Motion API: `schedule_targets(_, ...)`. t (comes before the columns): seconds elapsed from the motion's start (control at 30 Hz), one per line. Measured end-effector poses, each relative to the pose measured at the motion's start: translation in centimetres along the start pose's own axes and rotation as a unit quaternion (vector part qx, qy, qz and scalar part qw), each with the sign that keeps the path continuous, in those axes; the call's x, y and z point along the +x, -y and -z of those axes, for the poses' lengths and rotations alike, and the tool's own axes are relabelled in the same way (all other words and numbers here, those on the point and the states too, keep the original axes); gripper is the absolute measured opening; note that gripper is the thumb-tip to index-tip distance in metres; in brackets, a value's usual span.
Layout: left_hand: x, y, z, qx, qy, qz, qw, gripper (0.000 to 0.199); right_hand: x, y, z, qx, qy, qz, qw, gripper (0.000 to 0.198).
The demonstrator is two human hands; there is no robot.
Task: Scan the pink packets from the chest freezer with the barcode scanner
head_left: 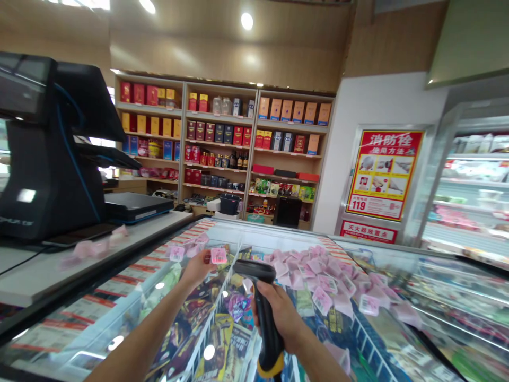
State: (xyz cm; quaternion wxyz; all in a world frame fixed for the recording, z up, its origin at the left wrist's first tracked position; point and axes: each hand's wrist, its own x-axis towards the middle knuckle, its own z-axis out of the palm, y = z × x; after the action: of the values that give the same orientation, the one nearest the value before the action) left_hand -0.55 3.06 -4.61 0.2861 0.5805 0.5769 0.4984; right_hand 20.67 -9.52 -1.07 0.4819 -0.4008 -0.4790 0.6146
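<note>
My right hand (278, 313) is wrapped round the handle of a black barcode scanner (264, 297), its head pointing left and a yellow ring near its base. In my left hand (198, 269) the fingertips pinch a small pink barcode label (218, 255), turned toward me and facing the scanner head across a short gap. More pink labels (191, 246) lie just left of that hand. A large heap of pink labels (318, 270) spreads over the glass lid to the right of the scanner. Under the glass, packaged frozen goods (222, 339) sit in wire baskets.
A black checkout terminal (43, 148) stands on a white counter (24, 281) at the left, with a strip of pink labels (91, 248) there. Shelves of boxed goods (218, 132) line the back wall. At right are a red fire-hydrant sign (385, 175) and an open display fridge (473, 185).
</note>
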Motion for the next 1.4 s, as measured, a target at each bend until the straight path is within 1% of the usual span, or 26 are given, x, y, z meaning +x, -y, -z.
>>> schedule_targets(0.13,0.0,-0.1,-0.8,0.037,0.023,-0.017,0.999,0.032,0.0,0.4,0.2,0.0,-0.002,0.003,1.0,0.038)
schedule_targets(0.23,-0.1,0.3,-1.5,0.088,0.018,-0.018,0.996,0.029,0.3,0.8,0.9,-0.01,-0.028,0.013,0.999,0.039)
schedule_targets(0.33,-0.4,0.4,-2.7,0.137,0.025,-0.025,0.99,0.03,0.8,1.3,2.1,-0.007,-0.054,0.036,0.998,0.038)
schedule_targets(0.43,-0.6,-0.1,-4.2,0.178,0.037,-0.032,0.983,0.032,1.2,1.7,3.5,0.006,-0.081,0.056,0.995,0.037)
schedule_targets(0.57,-0.8,-1.2,-6.3,0.237,0.03,-0.024,0.971,0.027,1.2,1.8,4.6,0.025,-0.109,0.054,0.992,0.036)
schedule_targets(0.67,-1.1,-2.1,-8.0,0.264,0.041,-0.03,0.963,0.022,1.1,1.7,4.9,0.029,-0.114,0.052,0.992,0.035)
schedule_targets(0.77,-1.8,-2.8,-10.0,0.272,0.066,-0.053,0.959,0.022,1.3,1.4,4.8,0.01,-0.114,0.038,0.993,0.038)
schedule_targets(0.87,-2.4,-3.1,-12.0,0.279,0.087,-0.078,0.953,0.027,1.4,1.2,4.7,-0.005,-0.112,0.027,0.993,0.041)
schedule_targets(0.93,-2.5,-3.2,-12.6,0.287,0.099,-0.092,0.948,0.034,1.4,1.2,4.6,-0.005,-0.111,0.024,0.994,0.04)
schedule_targets(1.0,-1.9,-3.2,-12.0,0.298,0.108,-0.111,0.942,0.045,1.3,1.1,4.6,-0.003,-0.114,0.021,0.993,0.039)
schedule_targets(1.03,-1.4,-3.2,-11.1,0.307,0.107,-0.121,0.938,0.05,1.2,1.1,4.7,-0.002,-0.117,0.019,0.993,0.039)
schedule_targets(1.07,-0.6,-3.2,-9.9,0.317,0.101,-0.129,0.934,0.054,1.1,1.1,4.8,-0.002,-0.119,0.019,0.993,0.039)
schedule_targets(1.13,1.6,-3.0,-6.8,0.347,0.065,-0.132,0.926,0.055,0.9,0.9,5.0,-0.006,-0.123,0.016,0.992,0.04)
schedule_targets(1.2,4.3,-2.6,-3.3,0.385,0.02,-0.117,0.915,0.053,0.7,0.6,5.2,-0.02,-0.126,0.007,0.992,0.043)
schedule_targets(1.27,7.2,-1.8,-0.4,0.421,-0.002,-0.096,0.902,0.055,0.6,0.2,5.3,-0.032,-0.129,0.002,0.991,0.045)
schedule_targets(1.33,9.8,-0.6,1.6,0.449,-0.011,-0.074,0.89,0.058,0.5,-0.1,5.3,-0.033,-0.132,0.002,0.991,0.046)
schedule_targets(1.4,11.9,0.7,2.7,0.463,-0.007,-0.056,0.884,0.059,0.5,-0.4,5.2,-0.026,-0.141,0.002,0.99,0.048)
